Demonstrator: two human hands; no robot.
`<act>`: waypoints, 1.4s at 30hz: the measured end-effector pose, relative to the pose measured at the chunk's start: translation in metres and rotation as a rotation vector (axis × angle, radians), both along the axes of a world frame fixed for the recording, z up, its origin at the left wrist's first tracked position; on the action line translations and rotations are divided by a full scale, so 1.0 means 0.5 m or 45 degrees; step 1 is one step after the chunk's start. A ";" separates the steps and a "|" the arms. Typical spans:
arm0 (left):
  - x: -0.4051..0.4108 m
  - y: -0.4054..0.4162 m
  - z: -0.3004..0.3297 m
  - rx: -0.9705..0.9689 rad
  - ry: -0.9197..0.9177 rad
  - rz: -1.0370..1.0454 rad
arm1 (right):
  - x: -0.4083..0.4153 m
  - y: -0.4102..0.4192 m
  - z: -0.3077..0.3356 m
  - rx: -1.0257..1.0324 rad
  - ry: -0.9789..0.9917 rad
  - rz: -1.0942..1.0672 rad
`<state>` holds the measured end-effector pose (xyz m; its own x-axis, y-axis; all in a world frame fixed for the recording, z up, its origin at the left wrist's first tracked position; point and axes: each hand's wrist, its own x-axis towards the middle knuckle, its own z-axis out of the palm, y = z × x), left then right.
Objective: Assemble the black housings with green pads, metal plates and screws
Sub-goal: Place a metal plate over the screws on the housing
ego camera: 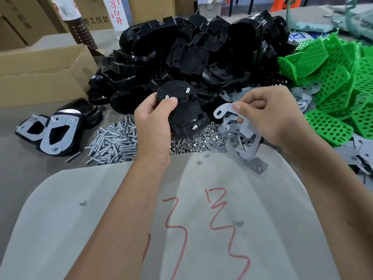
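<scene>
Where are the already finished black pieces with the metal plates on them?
The two finished housings lie at the left of the head view, beside the pile of screws, below the cardboard box.

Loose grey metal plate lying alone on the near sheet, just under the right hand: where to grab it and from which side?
Judging by its pose, take the metal plate by its near, holed end, which lies free on the pale sheet. Come from above on the near-right side and pinch across its thin edges. Its far end tucks under the plate pile, so sliding it toward you should free it.
</scene>
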<state>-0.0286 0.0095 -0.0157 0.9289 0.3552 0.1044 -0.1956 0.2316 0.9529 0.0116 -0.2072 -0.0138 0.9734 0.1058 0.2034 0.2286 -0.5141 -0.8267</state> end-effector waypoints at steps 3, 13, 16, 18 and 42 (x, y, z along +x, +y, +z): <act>0.001 0.001 0.001 -0.015 0.005 0.013 | 0.003 0.006 0.001 0.107 0.001 -0.011; -0.002 -0.002 0.002 0.077 0.027 0.015 | 0.011 0.001 -0.006 0.285 0.005 -0.141; -0.004 -0.011 -0.001 0.130 0.027 -0.034 | 0.004 0.006 0.003 0.373 0.024 -0.125; -0.004 -0.014 -0.003 0.167 0.014 -0.039 | 0.000 0.014 0.006 0.376 0.044 -0.091; -0.056 -0.225 0.013 0.509 0.168 -0.508 | -0.120 -0.188 0.129 -0.976 0.362 0.058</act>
